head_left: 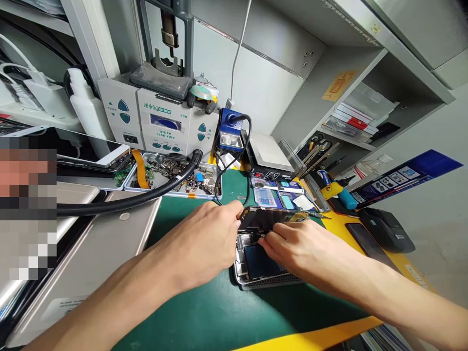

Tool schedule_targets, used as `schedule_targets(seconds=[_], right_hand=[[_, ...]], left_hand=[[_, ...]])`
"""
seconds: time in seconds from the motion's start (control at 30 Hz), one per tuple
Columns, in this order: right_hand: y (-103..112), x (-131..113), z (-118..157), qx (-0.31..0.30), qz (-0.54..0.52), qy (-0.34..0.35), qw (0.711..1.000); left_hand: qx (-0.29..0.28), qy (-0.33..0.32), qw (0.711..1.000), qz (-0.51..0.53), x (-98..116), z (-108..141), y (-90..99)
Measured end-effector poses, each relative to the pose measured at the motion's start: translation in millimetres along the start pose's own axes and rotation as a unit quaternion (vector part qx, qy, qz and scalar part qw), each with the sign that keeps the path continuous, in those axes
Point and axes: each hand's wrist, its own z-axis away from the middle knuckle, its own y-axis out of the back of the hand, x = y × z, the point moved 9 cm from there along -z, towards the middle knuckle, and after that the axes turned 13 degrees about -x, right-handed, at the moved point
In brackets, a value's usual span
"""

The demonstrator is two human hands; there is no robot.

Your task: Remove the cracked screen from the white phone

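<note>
An opened phone (242, 265) lies sideways on the green mat, its dark battery (260, 263) and metal inner parts exposed. Its lifted screen (258, 220) is tilted up along the far side. My left hand (214, 239) is closed, thumb and finger gripping the screen's left edge. Over the inside of the phone, my right hand (294, 246) has its fingers pinched together near the small parts between screen and battery. Whatever those fingertips hold is hidden. Under the phone shows a dark mesh-like edge (268, 282).
Behind stand a hot-air rework station (164, 119), a tray of circuit boards (219, 187) and a flat heating plate (270, 153). A thick black hose (142, 197) crosses on the left above a tablet (95, 253). Tools and small bottles (340, 190) line the right.
</note>
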Motion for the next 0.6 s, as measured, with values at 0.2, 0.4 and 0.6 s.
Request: schedule_targets(seconds=[0.2,0.4,0.6], right_hand=[[-4.0,0.5,0.5,0.006,0.000,0.000,1.000],[-2.8,-4.0,2.1,-0.005,0.031,0.013,0.999],[-1.9,-5.5,3.0,0.003,0.036,0.020,0.999]], left_hand=[[-0.006,0.008,1.000,-0.007,-1.8,-1.7,-1.4],[-0.005,0.006,1.000,-0.007,-0.3,-0.6,-0.9],[-0.009,-0.001,1.000,0.003,0.4,-0.5,-2.2]])
